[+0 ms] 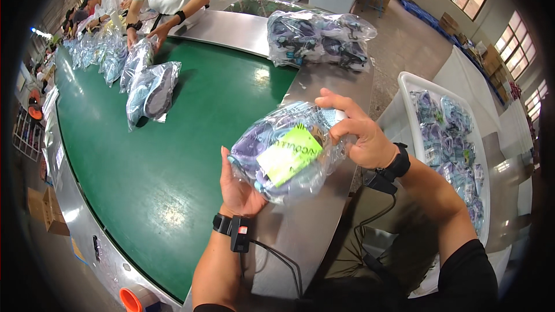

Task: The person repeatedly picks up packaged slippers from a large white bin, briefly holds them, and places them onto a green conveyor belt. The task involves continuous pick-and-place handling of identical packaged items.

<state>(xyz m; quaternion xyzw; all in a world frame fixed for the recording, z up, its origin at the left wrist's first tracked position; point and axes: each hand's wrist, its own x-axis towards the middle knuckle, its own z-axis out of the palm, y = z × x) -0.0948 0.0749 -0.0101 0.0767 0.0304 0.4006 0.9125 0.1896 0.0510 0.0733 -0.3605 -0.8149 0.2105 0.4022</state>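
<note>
A see-through plastic bag of purple and light-blue shoes, with a lime-green card showing at its front, is held up over the metal table edge. My left hand cups the bag from its lower left, thumb up along the side and the other fingers partly hidden behind it. At the upper right, my right hand grips the bag's edge between bent fingers and thumb. Both wrists wear black straps with small cabled devices.
Beside the green conveyor belt runs a metal ledge. Bagged shoes lie on the belt near a co-worker's hands. More bagged shoes are piled on the far corner. A white bin on the right holds several bags.
</note>
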